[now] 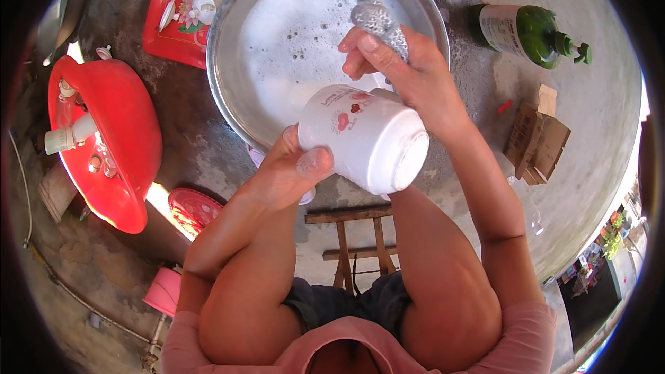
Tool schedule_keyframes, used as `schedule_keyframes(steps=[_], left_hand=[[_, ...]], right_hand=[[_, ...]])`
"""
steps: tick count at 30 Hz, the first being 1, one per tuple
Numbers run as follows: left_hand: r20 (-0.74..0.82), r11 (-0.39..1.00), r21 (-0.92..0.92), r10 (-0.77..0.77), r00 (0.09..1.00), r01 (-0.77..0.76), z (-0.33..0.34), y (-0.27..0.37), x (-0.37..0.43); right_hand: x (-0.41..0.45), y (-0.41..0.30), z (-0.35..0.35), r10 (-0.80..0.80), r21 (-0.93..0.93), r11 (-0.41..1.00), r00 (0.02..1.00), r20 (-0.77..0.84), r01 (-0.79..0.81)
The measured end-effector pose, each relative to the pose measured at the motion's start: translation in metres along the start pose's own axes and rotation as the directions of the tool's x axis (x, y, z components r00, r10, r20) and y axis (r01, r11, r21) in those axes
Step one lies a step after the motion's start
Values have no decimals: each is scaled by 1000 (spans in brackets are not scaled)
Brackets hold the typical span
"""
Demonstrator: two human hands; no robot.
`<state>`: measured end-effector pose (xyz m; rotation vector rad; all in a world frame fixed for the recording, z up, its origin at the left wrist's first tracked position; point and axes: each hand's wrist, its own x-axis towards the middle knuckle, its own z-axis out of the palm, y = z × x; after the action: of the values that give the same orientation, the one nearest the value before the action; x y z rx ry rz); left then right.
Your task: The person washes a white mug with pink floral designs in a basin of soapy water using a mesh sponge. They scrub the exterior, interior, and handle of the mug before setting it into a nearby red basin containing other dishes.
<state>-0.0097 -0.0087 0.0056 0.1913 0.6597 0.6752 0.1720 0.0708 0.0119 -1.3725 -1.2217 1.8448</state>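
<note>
My left hand (pixel 275 176) grips a white ceramic cup (pixel 358 137) printed with red hearts and writing, its thumb lying along the outer wall. The cup is tilted, its base facing down and to the right and its mouth turned away from me. In my right hand (pixel 415 72) is a wet grey scrubbing cloth (pixel 374 15), bunched and covered in foam, pinched between thumb and fingers. That hand is just above the cup's far side. Beneath both, a wide metal basin (pixel 221 88) holds white, sudsy water. Foam clings to my left thumb.
A red tray (pixel 156 44) with white lids lies behind the basin at left. A tilted red plastic basin (pixel 140 114) contains glass pieces. On the right are a green pump bottle (pixel 540 36) on its side and an opened cardboard box (pixel 540 140). A wooden stool (pixel 348 215) stands between my legs.
</note>
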Motion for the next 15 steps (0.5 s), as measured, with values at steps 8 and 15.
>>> schedule_keyframes(steps=[8,15], left_hand=[[-203,987,73,155,967,-143,-2,-3,3],[-174,951,-138,250,952,-275,12,7,12]], right_hand=[[-19,-5,25,-532,-618,630,841,99,471],[-11,12,33,-234,154,953,955,-180,262]])
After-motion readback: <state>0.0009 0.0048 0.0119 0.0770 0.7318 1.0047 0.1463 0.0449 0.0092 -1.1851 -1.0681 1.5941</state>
